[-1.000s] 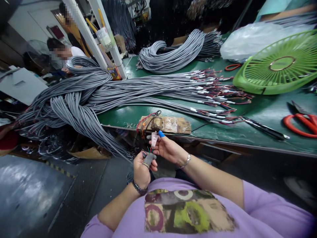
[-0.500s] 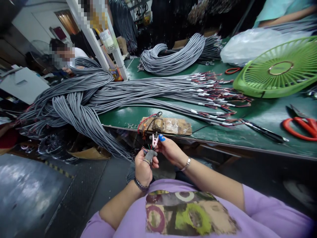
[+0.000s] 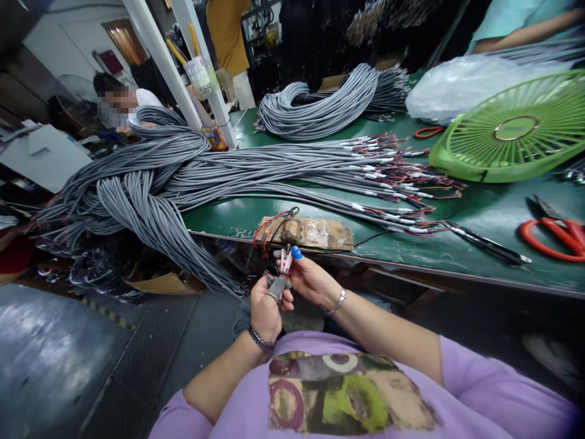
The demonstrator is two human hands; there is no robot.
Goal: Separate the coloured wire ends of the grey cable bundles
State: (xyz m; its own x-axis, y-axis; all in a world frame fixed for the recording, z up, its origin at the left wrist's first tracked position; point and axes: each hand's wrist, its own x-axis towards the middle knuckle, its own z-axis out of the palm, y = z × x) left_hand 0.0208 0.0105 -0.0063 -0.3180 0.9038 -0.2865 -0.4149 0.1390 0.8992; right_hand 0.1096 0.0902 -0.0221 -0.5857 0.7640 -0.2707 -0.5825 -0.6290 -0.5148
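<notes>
Just in front of the bench edge, my left hand (image 3: pixel 266 310) is closed, its grey-covered thumb pressed on thin coloured wires (image 3: pixel 269 277). My right hand (image 3: pixel 311 279), with a blue cover on the thumb tip, pinches a small pinkish-white piece (image 3: pixel 286 261). Its exact kind is too small to tell. The two hands nearly touch, and the wires reach up towards the pale piece; whether they join is unclear. Right behind the fingers is a wooden block (image 3: pixel 320 231) with red and black leads, at the bench edge.
Grey cables (image 3: pixel 256 164) with stripped ends lie along the green bench (image 3: pixel 479 256) and hang over its front left. A coiled bundle (image 3: pixel 320 110), green fan cover (image 3: pixel 516 128), black-handled tool (image 3: pixel 491 242) and red-handled scissors (image 3: pixel 553 235) lie about. Other people are at the back.
The pinkish-white piece has tilted and shifted slightly down in my right fingers, and the right hand has moved slightly left. My left hand keeps its grip. At the back, a figure beside the post has moved.
</notes>
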